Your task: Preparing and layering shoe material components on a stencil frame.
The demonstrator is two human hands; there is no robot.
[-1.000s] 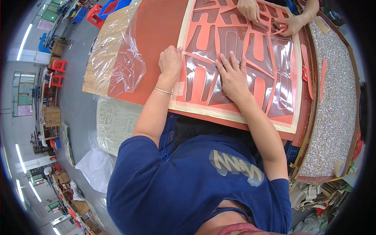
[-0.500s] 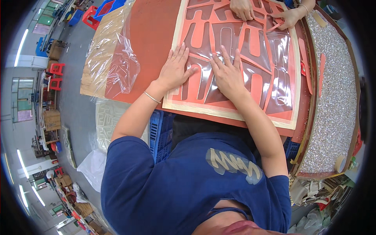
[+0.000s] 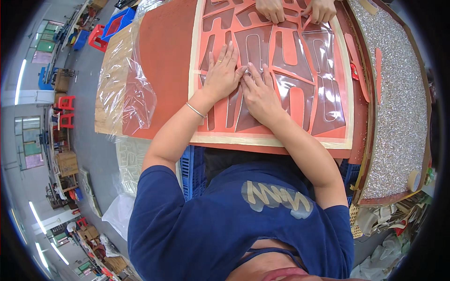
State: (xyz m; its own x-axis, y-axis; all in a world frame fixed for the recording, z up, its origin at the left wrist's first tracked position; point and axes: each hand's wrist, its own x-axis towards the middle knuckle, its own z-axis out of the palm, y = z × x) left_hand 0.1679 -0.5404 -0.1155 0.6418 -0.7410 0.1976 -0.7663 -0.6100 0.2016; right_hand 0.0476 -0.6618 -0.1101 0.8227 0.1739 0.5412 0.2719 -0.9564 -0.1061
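Observation:
A coral-pink sheet (image 3: 287, 49) with many curved cut-outs lies flat before me, edged with cream tape (image 3: 225, 139). Dark, glossy panels show through the openings. My left hand (image 3: 221, 77) rests palm down on its left part, fingers stretched out. Close beside it, my right hand (image 3: 261, 96) touches the sheet with fingers apart. The thumb of my left hand and the fingertips of my right nearly meet; whether a thin piece lies between them is hidden. At the far edge, another person's two hands (image 3: 270, 10) work on the same sheet, with a coral strip (image 3: 307, 21) at their fingers.
Under the sheet is a red-brown board (image 3: 164, 56), with crumpled clear film (image 3: 140, 93) at left. A silver glitter sheet (image 3: 398, 107) lies at right, bearing a coral strip (image 3: 378, 75) and a tape roll (image 3: 413, 180). A blue crate (image 3: 193, 171) stands below the board.
My hands have come closer together, the right moving left toward the left thumb. The other person's right-side hand has shifted inward. The whole view has shifted slightly.

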